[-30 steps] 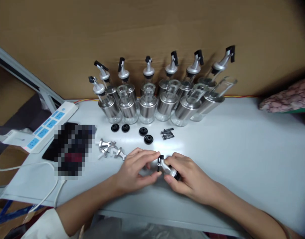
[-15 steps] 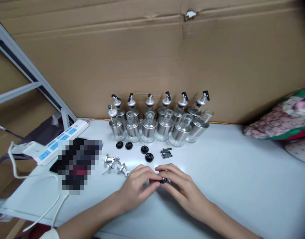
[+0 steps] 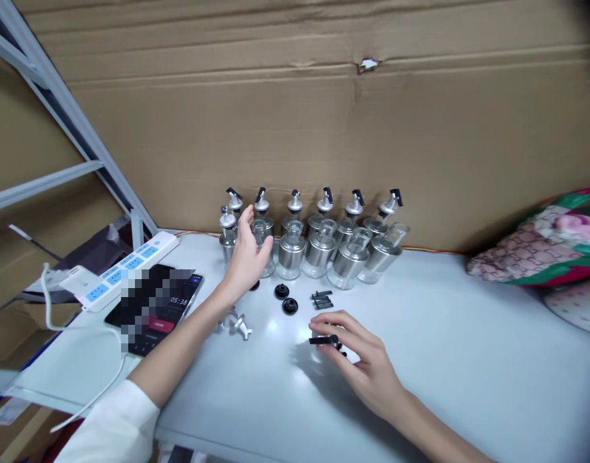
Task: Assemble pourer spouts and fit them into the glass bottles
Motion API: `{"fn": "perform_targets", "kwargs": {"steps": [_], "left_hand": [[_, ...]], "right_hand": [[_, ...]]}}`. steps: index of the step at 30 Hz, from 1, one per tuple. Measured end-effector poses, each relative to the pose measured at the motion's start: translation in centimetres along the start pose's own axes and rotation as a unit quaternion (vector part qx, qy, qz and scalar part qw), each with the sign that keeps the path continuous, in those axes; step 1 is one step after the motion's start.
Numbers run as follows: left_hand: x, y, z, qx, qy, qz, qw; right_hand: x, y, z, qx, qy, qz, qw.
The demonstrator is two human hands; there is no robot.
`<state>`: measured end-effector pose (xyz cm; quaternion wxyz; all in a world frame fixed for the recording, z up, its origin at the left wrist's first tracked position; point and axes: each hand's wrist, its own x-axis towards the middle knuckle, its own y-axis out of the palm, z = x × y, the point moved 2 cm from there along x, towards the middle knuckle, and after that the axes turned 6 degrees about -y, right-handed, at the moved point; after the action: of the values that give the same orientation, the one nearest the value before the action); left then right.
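Note:
My left hand (image 3: 247,257) reaches over the front row of bottles, thumb apart from the fingers. It is in front of an open-necked glass bottle (image 3: 262,229) with a steel sleeve and partly hides it; I cannot tell whether they touch. Above the table, my right hand (image 3: 360,350) pinches a pourer spout (image 3: 324,340) whose black flap points left. The fingers cover most of its metal body. Several black stoppers, such as one disc (image 3: 290,306), lie between the hands and the bottles. Small black flaps (image 3: 322,300) are beside them, and silver spout bodies (image 3: 240,326) lie near my left forearm.
Along the cardboard wall (image 3: 218,128), a back row of bottles carries pourer spouts (image 3: 325,200). More open bottles (image 3: 291,251) stand in front. At left are a phone (image 3: 179,308), a power strip (image 3: 131,267) and a white cable (image 3: 90,329). A patterned fabric bundle (image 3: 540,247) sits at right.
My left hand has left the right hand and moved forward and left to the front bottles. My right hand keeps the pourer spout, now more visible. The camera view has shifted slightly.

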<state>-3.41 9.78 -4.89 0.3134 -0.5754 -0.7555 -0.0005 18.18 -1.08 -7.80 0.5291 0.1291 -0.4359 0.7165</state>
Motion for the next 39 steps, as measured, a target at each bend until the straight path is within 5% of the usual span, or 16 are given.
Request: {"fn": "perform_targets", "kwargs": {"steps": [12, 19, 24, 30, 34, 39], "left_hand": [[0.9, 1.0, 2.2, -0.035, -0.046, -0.02, 0.998], [1.1, 1.3, 3.1, -0.072, -0.034, -0.021, 0.997], [0.3, 0.6, 0.9, -0.089, 0.008, -0.038, 0.995], [-1.7, -0.6, -3.5, -0.21, 0.143, -0.076, 0.964], [-3.2, -0.1, -5.1, -0.342, 0.053, 0.043, 0.937], [-5.4, 1.3, -6.5, -0.374, -0.081, 0.237, 0.893]], "right_hand": [[0.5, -0.7, -0.3, -0.01, -0.026, -0.063, 0.998], [3.7, -1.9, 0.5, 0.013, -0.026, -0.08, 0.996], [6.8, -3.3, 1.9, 0.028, -0.052, -0.129, 0.99], [8.6, -4.2, 2.9, 0.03, -0.134, -0.236, 0.962], [8.3, -4.0, 2.4, 0.044, -0.101, -0.231, 0.967], [7.5, -4.3, 1.0, 0.12, -0.023, -0.242, 0.962]]}}
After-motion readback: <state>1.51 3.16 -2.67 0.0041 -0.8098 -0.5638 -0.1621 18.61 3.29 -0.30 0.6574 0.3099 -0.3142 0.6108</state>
